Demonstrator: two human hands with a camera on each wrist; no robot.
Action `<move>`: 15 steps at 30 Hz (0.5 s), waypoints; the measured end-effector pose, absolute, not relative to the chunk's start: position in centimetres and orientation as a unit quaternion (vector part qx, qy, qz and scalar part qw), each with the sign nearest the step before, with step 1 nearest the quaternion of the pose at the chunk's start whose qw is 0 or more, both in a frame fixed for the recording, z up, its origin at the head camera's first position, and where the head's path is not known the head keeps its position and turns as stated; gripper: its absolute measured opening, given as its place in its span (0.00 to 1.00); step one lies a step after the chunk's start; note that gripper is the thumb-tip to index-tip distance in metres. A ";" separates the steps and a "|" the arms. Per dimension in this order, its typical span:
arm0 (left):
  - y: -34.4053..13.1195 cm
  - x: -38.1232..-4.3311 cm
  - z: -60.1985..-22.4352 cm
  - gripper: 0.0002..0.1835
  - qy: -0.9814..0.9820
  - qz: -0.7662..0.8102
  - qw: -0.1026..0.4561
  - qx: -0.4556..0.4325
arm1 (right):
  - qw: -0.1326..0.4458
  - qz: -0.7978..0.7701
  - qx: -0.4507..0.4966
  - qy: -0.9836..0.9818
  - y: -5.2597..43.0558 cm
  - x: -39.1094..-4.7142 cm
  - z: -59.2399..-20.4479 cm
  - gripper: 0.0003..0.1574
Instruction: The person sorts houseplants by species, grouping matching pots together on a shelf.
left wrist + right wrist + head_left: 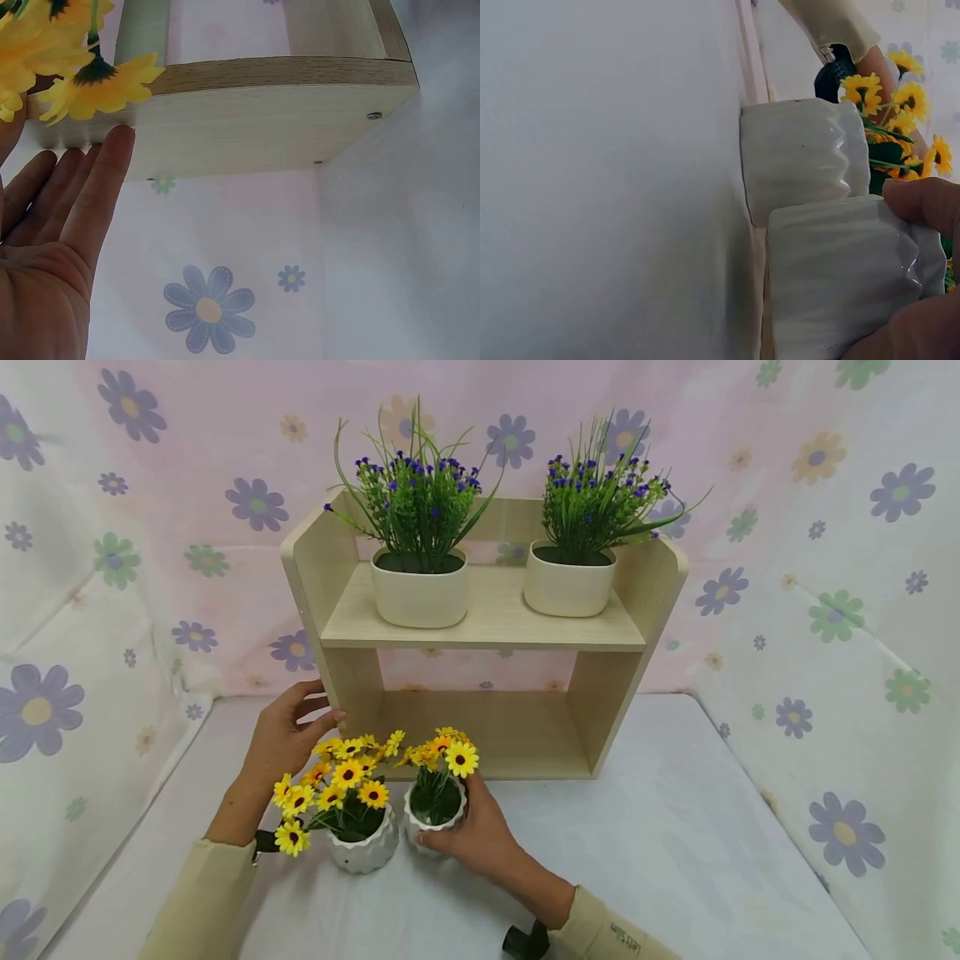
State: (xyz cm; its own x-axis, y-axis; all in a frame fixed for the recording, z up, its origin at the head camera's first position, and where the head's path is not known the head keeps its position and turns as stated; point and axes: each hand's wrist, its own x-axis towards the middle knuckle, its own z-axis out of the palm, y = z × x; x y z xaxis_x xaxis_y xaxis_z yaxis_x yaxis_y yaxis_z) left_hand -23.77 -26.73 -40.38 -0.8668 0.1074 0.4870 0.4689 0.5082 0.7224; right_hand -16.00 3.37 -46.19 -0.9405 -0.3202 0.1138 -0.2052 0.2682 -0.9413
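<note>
While the right grip (480, 837) is pinching a white flowerpot (832, 277) just beside another pot (795, 161), the left grip (285, 731), unclosed, is resting straight fingers (101, 187) against the wooden shelf (483, 731), whose screws (373, 116) only the left wrist view is showing.

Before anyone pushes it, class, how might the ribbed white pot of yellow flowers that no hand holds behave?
Glossy and seemingly ceramic, the ribbed white pot may be slippery and could chip if knocked. Its thin-stemmed yellow flowers would probably sway. They spread well past its rim, so a hard push might tip it.
</note>
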 end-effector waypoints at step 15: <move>-26.7 -23.7 -40.4 0.28 -0.848 -0.461 0.200 -0.170 | 0.016 -0.573 -0.144 0.806 5.1 -17.5 -44.9 0.55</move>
